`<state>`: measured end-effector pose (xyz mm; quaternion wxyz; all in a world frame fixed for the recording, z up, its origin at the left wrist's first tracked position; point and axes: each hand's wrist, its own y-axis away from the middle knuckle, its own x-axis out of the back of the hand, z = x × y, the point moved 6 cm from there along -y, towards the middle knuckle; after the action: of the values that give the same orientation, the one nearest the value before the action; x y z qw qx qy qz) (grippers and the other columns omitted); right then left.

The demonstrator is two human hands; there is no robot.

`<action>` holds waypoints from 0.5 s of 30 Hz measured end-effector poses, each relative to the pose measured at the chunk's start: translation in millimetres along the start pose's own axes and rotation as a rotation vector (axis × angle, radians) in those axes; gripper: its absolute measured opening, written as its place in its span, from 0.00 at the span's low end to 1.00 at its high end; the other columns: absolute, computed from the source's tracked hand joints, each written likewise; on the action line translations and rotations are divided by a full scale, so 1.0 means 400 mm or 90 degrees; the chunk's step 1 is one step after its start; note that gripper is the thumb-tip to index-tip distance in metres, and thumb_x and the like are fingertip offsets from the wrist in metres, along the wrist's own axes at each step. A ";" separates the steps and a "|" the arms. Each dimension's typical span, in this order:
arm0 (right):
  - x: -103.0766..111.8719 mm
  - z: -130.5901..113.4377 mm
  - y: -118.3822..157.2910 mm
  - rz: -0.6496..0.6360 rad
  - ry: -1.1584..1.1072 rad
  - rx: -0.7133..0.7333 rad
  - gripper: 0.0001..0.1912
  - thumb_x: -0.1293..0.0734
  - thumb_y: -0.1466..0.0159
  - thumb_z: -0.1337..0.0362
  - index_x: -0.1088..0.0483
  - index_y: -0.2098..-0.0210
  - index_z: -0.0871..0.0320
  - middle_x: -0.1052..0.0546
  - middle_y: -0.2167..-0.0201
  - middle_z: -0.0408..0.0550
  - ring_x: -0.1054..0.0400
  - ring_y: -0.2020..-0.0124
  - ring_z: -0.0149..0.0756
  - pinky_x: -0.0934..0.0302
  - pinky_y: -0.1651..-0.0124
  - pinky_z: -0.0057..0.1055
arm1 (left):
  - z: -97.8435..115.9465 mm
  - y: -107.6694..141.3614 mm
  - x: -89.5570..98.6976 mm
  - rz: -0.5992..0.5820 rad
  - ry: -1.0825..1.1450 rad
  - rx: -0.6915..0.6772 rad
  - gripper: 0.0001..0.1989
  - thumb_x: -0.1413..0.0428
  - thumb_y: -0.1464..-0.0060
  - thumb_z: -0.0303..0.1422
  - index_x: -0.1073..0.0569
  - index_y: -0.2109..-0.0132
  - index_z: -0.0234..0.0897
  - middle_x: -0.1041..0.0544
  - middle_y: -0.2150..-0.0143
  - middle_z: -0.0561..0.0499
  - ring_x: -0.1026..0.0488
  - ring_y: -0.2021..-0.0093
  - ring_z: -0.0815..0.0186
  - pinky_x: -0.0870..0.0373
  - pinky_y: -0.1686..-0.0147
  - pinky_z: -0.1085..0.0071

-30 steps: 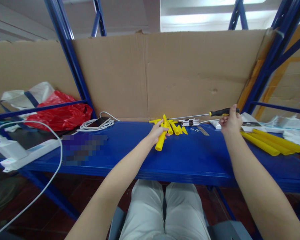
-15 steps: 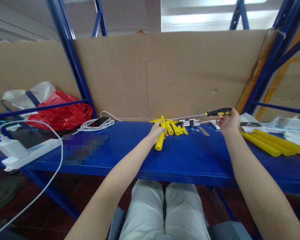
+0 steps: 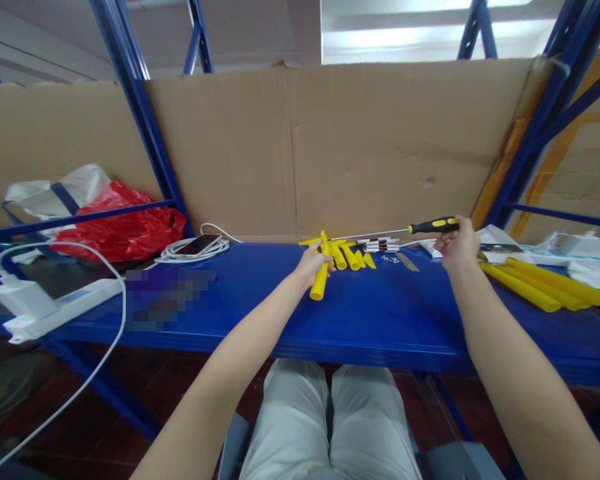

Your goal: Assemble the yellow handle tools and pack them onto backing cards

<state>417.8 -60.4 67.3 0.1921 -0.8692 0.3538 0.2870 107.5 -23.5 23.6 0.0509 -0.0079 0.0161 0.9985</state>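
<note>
My left hand (image 3: pixel 313 264) is closed around a yellow plastic tube (image 3: pixel 319 285) that stands tilted over the blue shelf, a narrower yellow piece at its top. In my right hand (image 3: pixel 457 245) is the end of the black and yellow handle of a long screwdriver (image 3: pixel 433 226). Its thin shaft points left, and the tip reaches the upper part of the held tube; the exact contact is too small to make out. Just right of my left hand lie several yellow tube pieces (image 3: pixel 350 257), white sticks with dark bands (image 3: pixel 381 245) and small screws (image 3: pixel 391 259).
More long yellow tubes (image 3: pixel 545 287) lie on the right. A flat metal strip (image 3: pixel 408 262) rests near the middle. To the left are a coiled white cable (image 3: pixel 195 249), a phone, a power strip (image 3: pixel 65 308) and a red bag (image 3: pixel 125 223). Cardboard (image 3: pixel 380 147) closes the back.
The screwdriver handle and the fingers of my right hand have shifted very slightly. My left hand and the tube stay in place.
</note>
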 end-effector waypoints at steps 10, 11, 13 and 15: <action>-0.001 -0.001 -0.012 -0.077 0.017 0.006 0.15 0.36 0.36 0.54 0.34 0.75 0.54 0.48 0.92 0.33 0.51 0.91 0.22 0.51 0.91 0.18 | -0.007 -0.016 0.009 0.014 -0.009 0.008 0.38 0.47 0.49 0.19 0.45 0.33 0.45 0.25 0.50 0.39 0.30 0.83 0.74 0.38 0.84 0.79; -0.002 -0.002 -0.010 -0.075 0.021 0.000 0.14 0.36 0.36 0.53 0.34 0.74 0.54 0.47 0.92 0.33 0.51 0.91 0.22 0.51 0.90 0.18 | -0.008 -0.017 0.009 0.013 -0.009 0.007 0.38 0.47 0.49 0.19 0.45 0.33 0.45 0.25 0.50 0.39 0.30 0.83 0.74 0.38 0.84 0.78; -0.003 -0.002 -0.007 -0.074 0.025 -0.014 0.14 0.37 0.35 0.53 0.33 0.73 0.54 0.45 0.92 0.33 0.49 0.91 0.23 0.50 0.89 0.17 | -0.009 -0.019 0.008 0.008 -0.008 0.003 0.38 0.48 0.49 0.18 0.45 0.33 0.45 0.25 0.49 0.40 0.30 0.83 0.75 0.38 0.84 0.79; -0.005 -0.003 -0.007 -0.078 0.023 -0.025 0.15 0.38 0.35 0.53 0.35 0.74 0.54 0.42 0.91 0.34 0.47 0.90 0.23 0.49 0.88 0.18 | -0.009 -0.020 0.008 0.005 -0.008 0.002 0.38 0.48 0.49 0.18 0.45 0.33 0.45 0.25 0.50 0.40 0.29 0.82 0.74 0.37 0.84 0.79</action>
<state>419.1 -58.1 69.7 0.1858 -0.8979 0.2973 0.2661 105.1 -15.3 19.7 0.0474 -0.0014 0.0172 0.9987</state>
